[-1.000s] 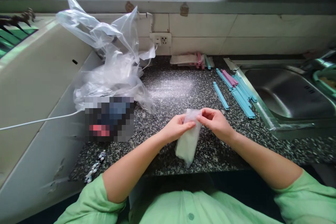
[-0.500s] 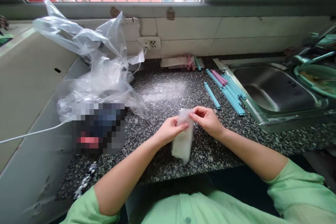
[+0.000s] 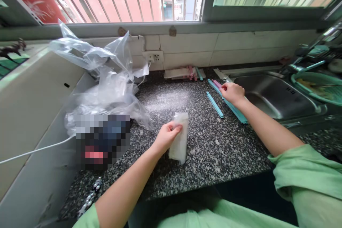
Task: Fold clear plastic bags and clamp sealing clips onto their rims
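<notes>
My left hand [image 3: 166, 136] pinches the top of a small clear plastic bag [image 3: 179, 143] filled with white powder, holding it upright on the speckled countertop [image 3: 213, 149]. My right hand [image 3: 233, 92] is stretched out to the right and rests with curled fingers on a bundle of blue and pink sealing sticks [image 3: 227, 94] next to the sink [image 3: 275, 94]. Whether it grips one I cannot make out. A single blue stick [image 3: 215, 104] lies just left of that hand.
A big crumpled clear plastic bag [image 3: 104, 82] sits at the left by a white appliance [image 3: 34, 92] with a white cable. More sticks and flat packets [image 3: 187, 73] lie by the wall under a socket. A green basket [image 3: 317, 87] stands over the sink's right.
My right hand let go of the small bag and reached right to the sticks by the sink. My left hand alone now holds the bag. The view tilted up.
</notes>
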The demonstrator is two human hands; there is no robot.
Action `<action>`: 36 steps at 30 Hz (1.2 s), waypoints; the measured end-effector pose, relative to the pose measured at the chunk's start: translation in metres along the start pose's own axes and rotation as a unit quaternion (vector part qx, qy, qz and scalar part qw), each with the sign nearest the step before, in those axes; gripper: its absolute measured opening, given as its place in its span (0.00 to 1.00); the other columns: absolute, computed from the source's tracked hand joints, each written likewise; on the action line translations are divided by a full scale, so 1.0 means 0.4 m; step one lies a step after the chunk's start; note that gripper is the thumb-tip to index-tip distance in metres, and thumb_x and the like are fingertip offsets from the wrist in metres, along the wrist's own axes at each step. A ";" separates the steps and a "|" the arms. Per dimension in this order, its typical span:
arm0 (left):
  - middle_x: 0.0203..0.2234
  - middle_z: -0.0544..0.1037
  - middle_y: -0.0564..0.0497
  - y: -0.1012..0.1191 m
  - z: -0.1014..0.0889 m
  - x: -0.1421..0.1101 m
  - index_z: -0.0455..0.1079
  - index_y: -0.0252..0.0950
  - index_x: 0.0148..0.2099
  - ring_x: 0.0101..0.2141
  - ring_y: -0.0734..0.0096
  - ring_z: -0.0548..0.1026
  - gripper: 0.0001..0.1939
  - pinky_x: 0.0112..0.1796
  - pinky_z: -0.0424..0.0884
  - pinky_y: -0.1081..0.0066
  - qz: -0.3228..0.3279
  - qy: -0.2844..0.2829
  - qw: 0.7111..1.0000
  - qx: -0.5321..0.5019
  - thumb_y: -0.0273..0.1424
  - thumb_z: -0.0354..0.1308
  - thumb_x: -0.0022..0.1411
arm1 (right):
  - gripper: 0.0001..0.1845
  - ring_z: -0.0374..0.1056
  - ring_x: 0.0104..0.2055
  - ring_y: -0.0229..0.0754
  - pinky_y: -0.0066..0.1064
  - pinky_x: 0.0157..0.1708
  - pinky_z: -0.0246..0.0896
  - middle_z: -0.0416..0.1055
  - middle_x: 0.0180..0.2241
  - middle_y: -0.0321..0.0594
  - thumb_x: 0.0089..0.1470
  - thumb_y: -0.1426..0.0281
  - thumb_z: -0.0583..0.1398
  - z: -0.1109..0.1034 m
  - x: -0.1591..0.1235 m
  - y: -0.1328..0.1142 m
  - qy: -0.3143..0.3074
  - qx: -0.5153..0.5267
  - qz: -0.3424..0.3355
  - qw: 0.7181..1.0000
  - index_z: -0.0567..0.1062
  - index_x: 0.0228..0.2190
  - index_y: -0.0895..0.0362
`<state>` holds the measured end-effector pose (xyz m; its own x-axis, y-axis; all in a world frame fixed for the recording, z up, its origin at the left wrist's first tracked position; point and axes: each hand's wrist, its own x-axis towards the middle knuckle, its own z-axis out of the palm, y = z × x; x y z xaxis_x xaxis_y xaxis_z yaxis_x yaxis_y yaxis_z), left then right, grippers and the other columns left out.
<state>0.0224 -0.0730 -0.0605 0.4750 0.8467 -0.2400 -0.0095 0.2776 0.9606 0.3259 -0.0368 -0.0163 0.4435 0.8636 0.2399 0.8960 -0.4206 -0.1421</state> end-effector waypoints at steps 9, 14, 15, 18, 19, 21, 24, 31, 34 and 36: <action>0.17 0.70 0.55 0.011 -0.001 -0.005 0.69 0.31 0.28 0.20 0.77 0.63 0.23 0.24 0.58 0.76 -0.020 -0.007 0.999 -0.025 0.47 0.64 0.40 | 0.18 0.66 0.45 0.55 0.37 0.38 0.57 0.70 0.41 0.60 0.54 0.67 0.54 0.044 0.063 -0.001 -0.028 -0.104 0.002 0.994 0.74 0.39 0.67; 0.17 0.69 0.54 0.012 -0.004 -0.004 0.69 0.30 0.28 0.19 0.78 0.62 0.23 0.23 0.57 0.76 -0.019 0.004 1.000 -0.012 0.47 0.63 0.40 | 0.17 0.68 0.43 0.53 0.36 0.36 0.56 0.71 0.39 0.61 0.55 0.71 0.52 0.034 0.063 -0.013 -0.016 -0.089 0.004 0.996 0.73 0.40 0.69; 0.17 0.69 0.55 0.012 -0.005 -0.002 0.69 0.30 0.28 0.19 0.78 0.62 0.23 0.23 0.57 0.76 -0.021 0.008 1.000 -0.018 0.47 0.64 0.40 | 0.16 0.68 0.43 0.54 0.36 0.36 0.57 0.71 0.39 0.60 0.54 0.70 0.52 0.028 0.061 -0.017 -0.008 -0.084 0.003 0.996 0.74 0.39 0.68; 0.16 0.67 0.56 0.015 -0.008 0.003 0.67 0.31 0.27 0.18 0.80 0.61 0.23 0.21 0.55 0.77 -0.021 0.021 0.998 -0.048 0.46 0.65 0.37 | 0.13 0.67 0.42 0.52 0.36 0.35 0.58 0.73 0.37 0.54 0.52 0.68 0.53 0.009 0.041 -0.036 0.028 -0.031 -0.016 0.999 0.75 0.34 0.62; 0.15 0.66 0.57 0.016 -0.008 0.005 0.66 0.31 0.26 0.18 0.80 0.60 0.22 0.21 0.54 0.77 -0.021 0.025 0.998 -0.059 0.45 0.66 0.36 | 0.12 0.67 0.41 0.51 0.35 0.35 0.58 0.73 0.36 0.52 0.52 0.67 0.54 0.004 0.028 -0.045 0.037 0.001 -0.028 0.999 0.75 0.32 0.61; 0.15 0.66 0.58 0.018 -0.010 0.008 0.65 0.32 0.26 0.17 0.81 0.60 0.21 0.20 0.53 0.78 -0.023 0.031 0.996 -0.080 0.42 0.66 0.35 | 0.10 0.67 0.37 0.48 0.34 0.34 0.58 0.73 0.33 0.48 0.50 0.66 0.55 -0.001 -0.011 -0.067 0.034 0.080 -0.062 0.994 0.74 0.31 0.59; 0.16 0.67 0.58 0.017 -0.012 0.012 0.65 0.32 0.27 0.18 0.81 0.61 0.19 0.21 0.54 0.78 -0.039 0.035 0.992 -0.113 0.38 0.66 0.36 | 0.09 0.65 0.30 0.41 0.32 0.32 0.59 0.72 0.28 0.42 0.49 0.66 0.56 -0.001 -0.091 -0.107 -0.020 0.249 -0.119 0.961 0.72 0.29 0.59; 0.18 0.69 0.56 0.006 -0.017 0.016 0.67 0.32 0.30 0.19 0.81 0.63 0.14 0.22 0.55 0.77 -0.039 0.011 0.992 -0.117 0.33 0.64 0.40 | 0.14 0.52 0.22 0.32 0.27 0.23 0.50 0.60 0.21 0.31 0.49 0.59 0.58 -0.018 -0.269 -0.192 -0.219 0.489 -0.131 0.834 0.70 0.29 0.58; 0.18 0.69 0.56 0.008 -0.018 0.013 0.68 0.31 0.31 0.19 0.80 0.63 0.15 0.23 0.55 0.76 -0.045 -0.005 0.992 -0.115 0.34 0.65 0.39 | 0.15 0.49 0.20 0.31 0.26 0.20 0.46 0.57 0.19 0.30 0.49 0.58 0.57 -0.017 -0.306 -0.211 -0.258 0.524 -0.115 0.804 0.71 0.29 0.59; 0.18 0.68 0.56 0.010 -0.018 0.010 0.68 0.31 0.30 0.19 0.80 0.63 0.17 0.23 0.54 0.76 -0.052 -0.015 0.991 -0.125 0.35 0.66 0.38 | 0.16 0.48 0.20 0.31 0.26 0.20 0.44 0.56 0.18 0.29 0.49 0.58 0.57 -0.008 -0.320 -0.219 -0.272 0.539 -0.105 0.790 0.71 0.29 0.59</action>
<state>0.0180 -0.0654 -0.0584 0.5099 0.7954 -0.3275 -0.1751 0.4687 0.8659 0.1906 -0.1115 -0.0316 -0.0506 0.9979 -0.0404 0.2804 -0.0246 -0.9596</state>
